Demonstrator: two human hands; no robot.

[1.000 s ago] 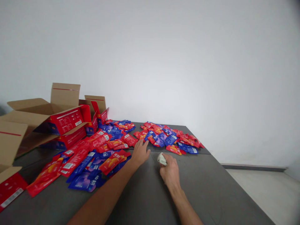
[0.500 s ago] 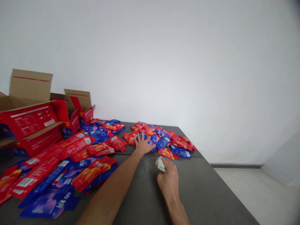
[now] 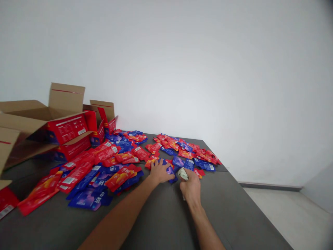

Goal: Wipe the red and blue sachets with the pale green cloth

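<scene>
My left hand (image 3: 159, 171) lies over a blue pouch (image 3: 169, 170) at the near edge of the middle heap, its fingers spread on top. Red-and-orange pouches (image 3: 151, 162) touch its far side. In my right hand (image 3: 191, 186) a bunched whitish cloth (image 3: 183, 174) is gripped, low over the dark table (image 3: 166, 215). Just beyond that hand lie another blue pouch (image 3: 188, 164) and a red pouch (image 3: 199, 173). Part of the cloth is hidden by my right fingers.
Open red cardboard boxes (image 3: 69, 129) with brown flaps stand at the left. A wide spread of red and blue pouches (image 3: 90, 198) covers the table's left side. A white wall (image 3: 182, 69) rises behind; pale floor (image 3: 281, 205) shows beyond the right edge.
My left hand has drawn back towards me, with several pouches shifted along under it. My right hand, still gripping the cloth, is closer to the heap. The view has turned left.
</scene>
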